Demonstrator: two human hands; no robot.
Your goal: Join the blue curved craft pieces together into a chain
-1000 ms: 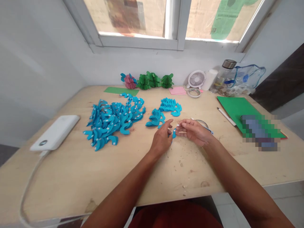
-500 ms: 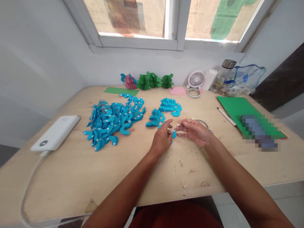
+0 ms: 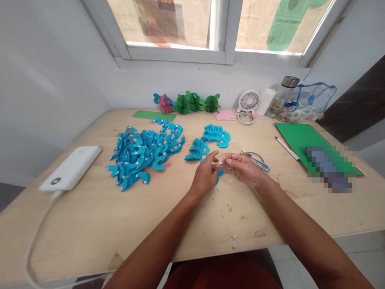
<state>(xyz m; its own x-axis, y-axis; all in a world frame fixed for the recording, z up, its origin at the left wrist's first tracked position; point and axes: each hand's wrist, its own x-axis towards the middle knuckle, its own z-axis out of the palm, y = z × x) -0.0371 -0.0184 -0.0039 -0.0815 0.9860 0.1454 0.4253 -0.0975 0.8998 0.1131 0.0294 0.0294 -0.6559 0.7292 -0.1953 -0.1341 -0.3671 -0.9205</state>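
Nearest the front edge of the table (image 3: 90, 224), only bare wood and small scraps lie between the two forearms. Past them, around mid-depth, the left hand (image 3: 205, 173) seems to pinch a curved blue paper piece (image 3: 219, 174), largely hidden by its fingers. Facing it, the right hand (image 3: 242, 166) has thumb and fingertips drawn together on a small white square (image 3: 221, 162), just beside that piece; whether they touch, I cannot tell. If the square is sticky, it could cling to a fingertip or land crooked, since it is tiny and the left fingers crowd the spot. A blue-handled tool (image 3: 264, 164) lies near the right wrist, where a careless elbow or wrist might nudge it. Toward the left edge spreads a blue heap (image 3: 141, 150); a sweeping sleeve could topple its loose layers. Farther on, two fanned blue stacks (image 3: 215, 133) sit short of the back edge, where green paper balls (image 3: 195, 102) stand.
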